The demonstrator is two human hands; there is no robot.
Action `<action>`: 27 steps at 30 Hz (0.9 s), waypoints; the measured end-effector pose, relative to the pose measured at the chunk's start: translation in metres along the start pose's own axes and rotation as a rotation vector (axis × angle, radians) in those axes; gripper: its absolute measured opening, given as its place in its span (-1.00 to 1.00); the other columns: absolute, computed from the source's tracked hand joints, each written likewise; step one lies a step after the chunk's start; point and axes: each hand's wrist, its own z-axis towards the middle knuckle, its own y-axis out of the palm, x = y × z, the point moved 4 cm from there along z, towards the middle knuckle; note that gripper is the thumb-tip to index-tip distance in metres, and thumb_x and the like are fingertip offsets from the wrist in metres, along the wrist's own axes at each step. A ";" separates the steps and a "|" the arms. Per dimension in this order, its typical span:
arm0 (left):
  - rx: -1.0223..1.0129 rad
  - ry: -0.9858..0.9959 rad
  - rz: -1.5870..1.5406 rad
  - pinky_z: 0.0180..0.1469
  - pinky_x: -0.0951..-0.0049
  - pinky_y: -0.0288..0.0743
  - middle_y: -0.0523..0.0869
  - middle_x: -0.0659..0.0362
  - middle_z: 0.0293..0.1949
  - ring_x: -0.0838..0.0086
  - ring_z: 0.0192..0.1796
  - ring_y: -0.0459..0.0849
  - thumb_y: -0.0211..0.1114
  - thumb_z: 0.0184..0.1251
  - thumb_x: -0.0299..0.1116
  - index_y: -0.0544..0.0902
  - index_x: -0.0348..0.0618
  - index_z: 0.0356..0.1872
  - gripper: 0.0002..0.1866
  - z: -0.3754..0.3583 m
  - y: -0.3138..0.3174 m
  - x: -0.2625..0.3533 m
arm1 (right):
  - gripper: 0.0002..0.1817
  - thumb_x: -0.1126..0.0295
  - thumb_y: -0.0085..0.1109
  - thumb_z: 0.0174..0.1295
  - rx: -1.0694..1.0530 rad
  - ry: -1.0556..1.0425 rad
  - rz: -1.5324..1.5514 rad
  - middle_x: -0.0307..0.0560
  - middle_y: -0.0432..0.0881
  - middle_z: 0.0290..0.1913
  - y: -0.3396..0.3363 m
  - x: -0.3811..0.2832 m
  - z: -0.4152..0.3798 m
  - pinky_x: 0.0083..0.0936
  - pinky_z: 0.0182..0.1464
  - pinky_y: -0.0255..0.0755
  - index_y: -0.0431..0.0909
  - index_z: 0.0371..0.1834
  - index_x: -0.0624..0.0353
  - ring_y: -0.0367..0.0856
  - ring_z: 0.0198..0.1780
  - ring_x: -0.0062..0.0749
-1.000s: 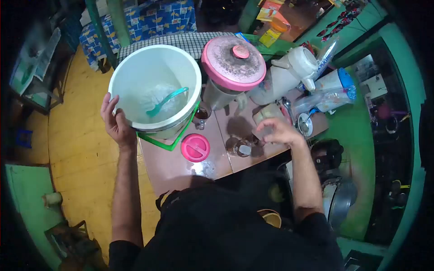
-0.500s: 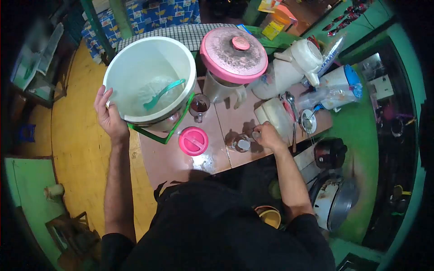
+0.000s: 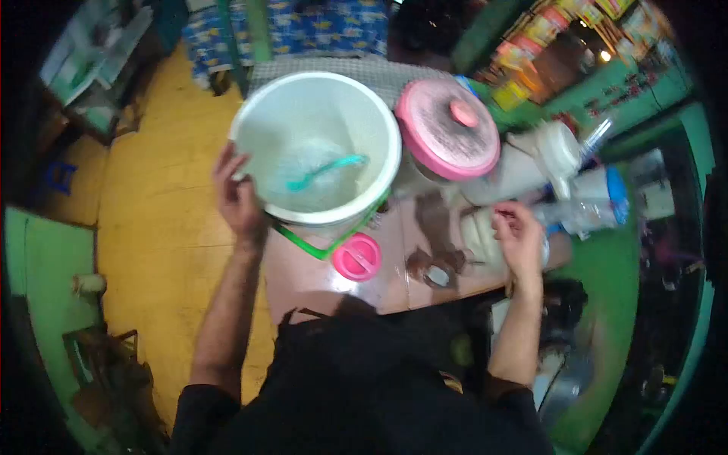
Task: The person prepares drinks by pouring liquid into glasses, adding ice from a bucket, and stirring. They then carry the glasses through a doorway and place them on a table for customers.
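Note:
My left hand point(image 3: 241, 197) grips the rim of a large white bucket point(image 3: 371, 199) at its left side. Inside the bucket lies a teal ladle point(image 3: 326, 171), and a green handle point(image 3: 303, 244) hangs at its front. A round pink lid point(image 3: 356, 257) is on the table, just in front of the bucket. My right hand point(image 3: 519, 231) is raised near a pale container point(image 3: 479, 233), its fingers curled together; what they hold, if anything, is too blurred to tell. Left of that hand, a small glass jar point(image 3: 436, 274) stands near the table edge.
The pinkish table point(image 3: 315, 284) also bears a pitcher with a stained pink lid point(image 3: 447, 129), a white jug point(image 3: 557, 152) and a blue-topped pitcher point(image 3: 603, 197). Dark pots stand low on the right. Yellow floor point(image 3: 167, 227) lies to the left.
The view has shifted, so the table's things appear further right and the bucket larger. My right hand has risen from beside the glass jar. My left hand remains on the bucket rim.

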 end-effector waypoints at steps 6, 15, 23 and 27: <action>0.023 -0.007 -0.078 0.51 0.17 0.10 0.35 -0.10 0.41 0.17 0.50 0.27 -0.05 0.19 -0.69 0.60 -0.21 0.10 -0.54 -0.005 0.008 0.011 | -0.79 0.50 0.15 0.25 -0.673 -0.612 -0.204 0.09 0.74 -0.20 0.122 -0.189 0.055 -0.29 -0.06 0.58 0.71 -0.12 0.25 0.74 -0.15 -0.12; 0.001 0.053 -0.015 0.51 -0.01 0.10 0.36 -0.15 0.37 0.02 0.46 0.28 0.01 0.10 -0.65 0.62 -0.15 0.01 -0.57 -0.005 0.003 0.005 | -0.62 0.45 0.25 -0.02 -1.460 -0.629 -1.306 0.06 0.76 -0.02 0.367 -0.105 0.136 -0.20 0.02 0.56 0.79 -0.07 0.03 0.73 0.01 -0.07; 0.021 0.061 -0.083 0.51 -0.04 0.08 0.36 -0.15 0.37 0.00 0.47 0.28 0.00 0.07 -0.67 0.63 -0.12 -0.02 -0.56 -0.007 0.007 0.004 | -0.53 0.45 0.39 -0.04 -1.177 -0.463 -1.201 -0.02 0.70 0.18 0.413 -0.029 0.149 -0.17 0.13 0.56 0.75 0.06 0.03 0.66 0.21 -0.17; 0.023 0.045 -0.065 0.50 -0.01 0.11 0.37 -0.14 0.37 0.02 0.47 0.29 0.02 0.09 -0.66 0.63 -0.15 -0.01 -0.57 -0.007 0.006 0.006 | -0.54 0.35 0.36 0.02 -1.488 -0.622 -1.486 -0.02 0.69 0.18 0.391 -0.055 0.125 -0.14 0.15 0.53 0.73 0.08 0.01 0.65 0.19 -0.11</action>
